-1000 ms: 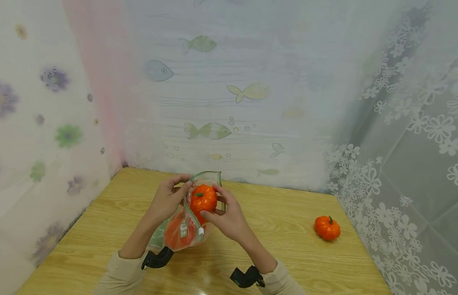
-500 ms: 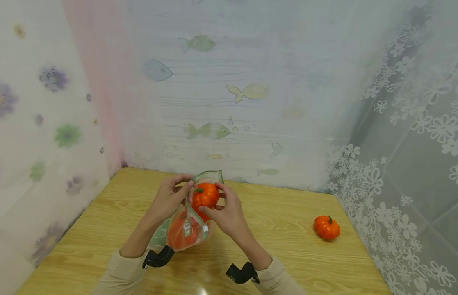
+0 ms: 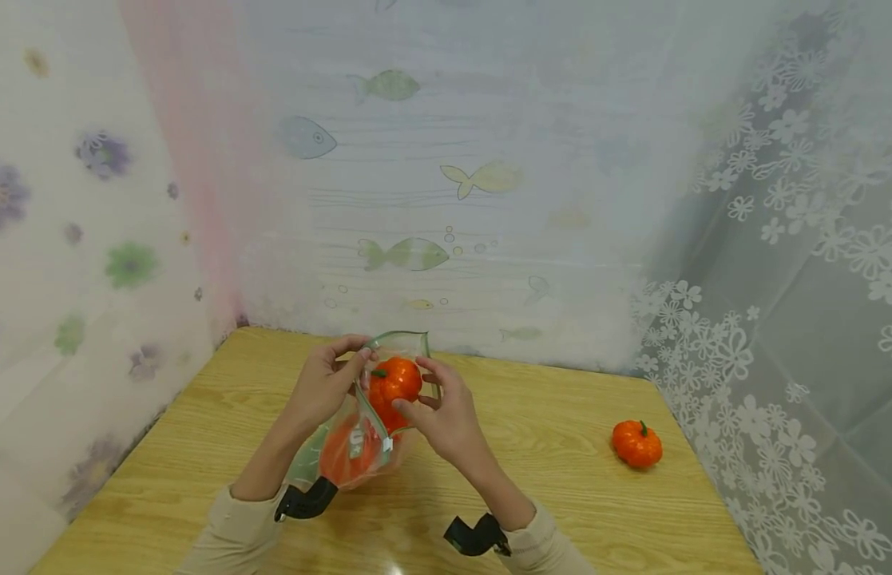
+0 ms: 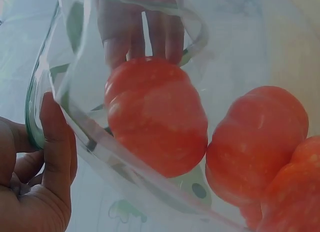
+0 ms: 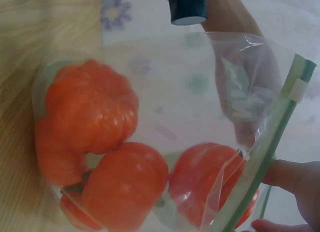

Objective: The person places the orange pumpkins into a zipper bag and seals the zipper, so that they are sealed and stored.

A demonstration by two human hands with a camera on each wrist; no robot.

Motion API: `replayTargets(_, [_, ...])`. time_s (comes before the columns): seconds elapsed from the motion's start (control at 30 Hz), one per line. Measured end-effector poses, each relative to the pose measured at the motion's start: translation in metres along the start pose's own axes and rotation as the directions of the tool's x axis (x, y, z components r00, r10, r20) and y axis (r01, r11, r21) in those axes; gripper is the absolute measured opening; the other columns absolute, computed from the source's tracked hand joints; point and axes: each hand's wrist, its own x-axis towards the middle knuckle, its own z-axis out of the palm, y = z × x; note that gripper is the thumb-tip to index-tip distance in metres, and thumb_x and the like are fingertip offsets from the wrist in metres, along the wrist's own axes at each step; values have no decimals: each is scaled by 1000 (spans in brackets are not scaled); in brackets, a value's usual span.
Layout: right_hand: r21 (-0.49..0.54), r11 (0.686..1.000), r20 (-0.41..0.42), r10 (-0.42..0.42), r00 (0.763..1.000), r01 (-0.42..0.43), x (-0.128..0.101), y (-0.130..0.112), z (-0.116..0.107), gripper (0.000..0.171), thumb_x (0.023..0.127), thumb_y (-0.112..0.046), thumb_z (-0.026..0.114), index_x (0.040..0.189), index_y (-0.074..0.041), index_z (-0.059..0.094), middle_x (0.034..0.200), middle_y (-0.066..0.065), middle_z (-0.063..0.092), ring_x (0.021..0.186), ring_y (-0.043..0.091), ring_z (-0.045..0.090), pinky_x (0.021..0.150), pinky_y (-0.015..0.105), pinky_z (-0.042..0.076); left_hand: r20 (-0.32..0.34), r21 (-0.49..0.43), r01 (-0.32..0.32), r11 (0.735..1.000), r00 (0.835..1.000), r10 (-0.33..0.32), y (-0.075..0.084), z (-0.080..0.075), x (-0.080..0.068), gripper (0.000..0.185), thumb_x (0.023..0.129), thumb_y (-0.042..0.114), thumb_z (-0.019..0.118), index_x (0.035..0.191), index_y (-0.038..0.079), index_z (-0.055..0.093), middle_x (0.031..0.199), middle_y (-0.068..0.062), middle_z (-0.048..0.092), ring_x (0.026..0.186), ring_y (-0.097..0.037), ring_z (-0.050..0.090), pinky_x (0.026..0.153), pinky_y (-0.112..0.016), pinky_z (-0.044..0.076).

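Observation:
My left hand (image 3: 327,383) pinches the green-edged rim of a clear slider zip bag (image 5: 175,56), keeping its mouth apart. Inside the mouth is a small orange pumpkin (image 3: 397,387) with a green stem. Around it curl the fingers and thumb of my right hand (image 3: 446,411); in the left wrist view those fingertips (image 4: 172,46) reach its top. Lower in the bag lie several more orange pumpkins (image 5: 95,109), pressed together and seen through the plastic. The bag's white slider (image 5: 298,90) sits on the green zip strip.
Another small orange pumpkin (image 3: 636,444) with a green stem rests on the wooden table (image 3: 532,447) at the right. Hanging sheets printed with fish and flowers (image 3: 481,180) enclose the table at the back and both sides.
The bag's mouth, the pumpkin and both hands shift slightly right, then back left. The holds look the same, and the pumpkin on the table stays put.

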Motion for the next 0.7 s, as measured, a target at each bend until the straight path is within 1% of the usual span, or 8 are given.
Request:
replayTargets(0.1, [-4, 1000, -19, -7, 1000, 7, -2, -2, -2, 61, 92, -15, 78, 145, -3, 51, 148, 17, 48, 126, 39, 52, 98, 51, 56, -21, 3, 13, 1000, 1000, -13, 1, -2, 0, 30, 109, 14, 50, 126, -8, 60, 100, -15, 65, 61, -10, 59, 57, -28, 57])
replayTargets(0.2, [4, 1000, -38, -18, 999, 18, -4, -2, -5, 59, 92, -15, 78, 144, -5, 53, 146, 16, 50, 126, 38, 53, 98, 46, 57, -43, 4, 23, 1000, 999, -23, 2, -3, 0, 29, 109, 13, 50, 124, -9, 60, 98, -3, 64, 62, -10, 59, 57, -27, 57])
replayTargets(0.23, [8, 1000, -46, -19, 999, 19, -5, -2, -6, 59, 91, -15, 78, 144, -5, 53, 146, 15, 50, 125, 37, 54, 97, 43, 57, -50, 4, 25, 1000, 998, -25, 3, -3, 0, 29, 108, 13, 50, 124, -10, 60, 97, -1, 64, 62, -10, 60, 57, -27, 57])
replayTargets(0.37, [58, 998, -84, -31, 996, 36, -6, 1, -14, 57, 90, -9, 78, 143, -5, 54, 145, 12, 52, 126, 35, 55, 97, 39, 58, -69, 4, 30, 1000, 997, -30, 4, -3, 0, 29, 108, 12, 51, 123, -11, 60, 96, -1, 64, 61, -10, 60, 57, -26, 57])
replayTargets(0.47, [89, 994, -119, -58, 991, 69, -7, 7, -20, 54, 91, -5, 76, 141, -5, 56, 144, 11, 54, 125, 33, 56, 96, 35, 57, -74, 3, 29, 1000, 997, -28, 5, -4, -1, 29, 108, 12, 51, 123, -12, 59, 97, -1, 64, 61, -10, 60, 57, -26, 57])
replayTargets(0.63, [158, 977, -190, -111, 976, 141, -12, 24, -32, 48, 92, 1, 73, 137, -1, 58, 140, 14, 56, 121, 23, 59, 96, 31, 57, -81, 5, 25, 1000, 996, -25, 4, -5, 0, 30, 108, 12, 51, 123, -12, 59, 98, -1, 65, 61, -9, 60, 56, -25, 56])
replayTargets(0.7, [166, 973, -225, -121, 967, 161, -15, 33, -38, 46, 92, 3, 72, 135, 1, 58, 137, 14, 56, 118, 18, 60, 95, 29, 57, -81, 5, 25, 1000, 996, -24, 3, -5, 0, 29, 108, 12, 50, 123, -12, 59, 97, 0, 65, 61, -9, 59, 56, -25, 56])
